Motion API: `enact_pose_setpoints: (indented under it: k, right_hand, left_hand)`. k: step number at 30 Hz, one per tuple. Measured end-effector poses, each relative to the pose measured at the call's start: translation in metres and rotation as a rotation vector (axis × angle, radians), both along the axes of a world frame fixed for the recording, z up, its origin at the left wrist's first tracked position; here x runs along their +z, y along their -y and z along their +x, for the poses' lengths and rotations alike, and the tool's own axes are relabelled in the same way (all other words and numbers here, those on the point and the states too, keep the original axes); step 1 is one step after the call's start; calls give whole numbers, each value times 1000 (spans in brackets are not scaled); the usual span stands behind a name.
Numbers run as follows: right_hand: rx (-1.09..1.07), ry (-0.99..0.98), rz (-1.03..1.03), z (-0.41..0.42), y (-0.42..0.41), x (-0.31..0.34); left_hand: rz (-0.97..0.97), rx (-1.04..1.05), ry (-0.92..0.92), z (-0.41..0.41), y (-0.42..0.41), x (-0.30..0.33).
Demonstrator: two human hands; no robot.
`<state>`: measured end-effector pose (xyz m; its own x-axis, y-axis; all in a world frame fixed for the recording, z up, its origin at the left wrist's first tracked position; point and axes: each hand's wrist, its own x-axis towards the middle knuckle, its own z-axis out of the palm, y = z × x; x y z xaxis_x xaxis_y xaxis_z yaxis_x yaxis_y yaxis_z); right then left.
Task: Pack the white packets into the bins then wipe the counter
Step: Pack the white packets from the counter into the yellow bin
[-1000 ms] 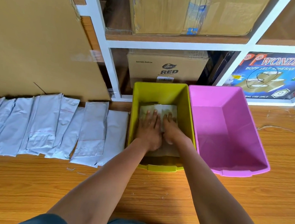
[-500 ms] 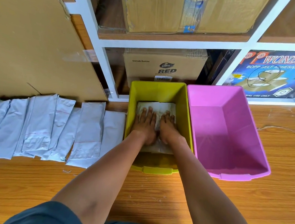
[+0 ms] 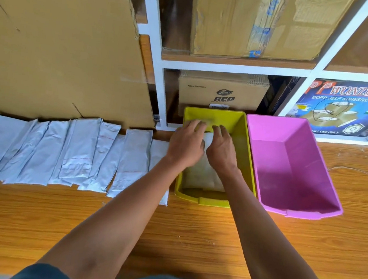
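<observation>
A yellow-green bin (image 3: 243, 146) stands on the wooden counter with white packets (image 3: 199, 175) lying flat on its floor. My left hand (image 3: 185, 145) and my right hand (image 3: 222, 149) hover side by side over the bin, fingers loosely spread and holding nothing. The left hand is blurred and reaches over the bin's left wall. Right of it stands an empty pink bin (image 3: 289, 169). A row of several white packets (image 3: 69, 151) lies overlapped on the counter to the left of the bins.
A large cardboard sheet (image 3: 59, 40) leans against the white shelving behind the packets. Cardboard boxes (image 3: 222, 93) and a tape carton (image 3: 347, 107) fill the shelves behind the bins. Bare wooden counter (image 3: 190, 236) runs along the front, its edge near my body.
Both hands have lifted off the packets in the yellow-green bin, where they pressed flat before. The camera view has shifted a little.
</observation>
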<state>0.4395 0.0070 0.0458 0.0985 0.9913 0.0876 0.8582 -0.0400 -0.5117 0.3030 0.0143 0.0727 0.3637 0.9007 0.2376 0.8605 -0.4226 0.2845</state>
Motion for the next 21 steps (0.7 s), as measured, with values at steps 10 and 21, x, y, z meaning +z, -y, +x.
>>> enact_pose_setpoints:
  k: [10,21]
  right_hand:
    - [103,-64,258,-128,15,30]
    - [188,53,-8,-193,37,-36]
  left_hand:
    - [22,227,-39,-136,34,-16]
    - [-313,252,-151,-211,46,-53]
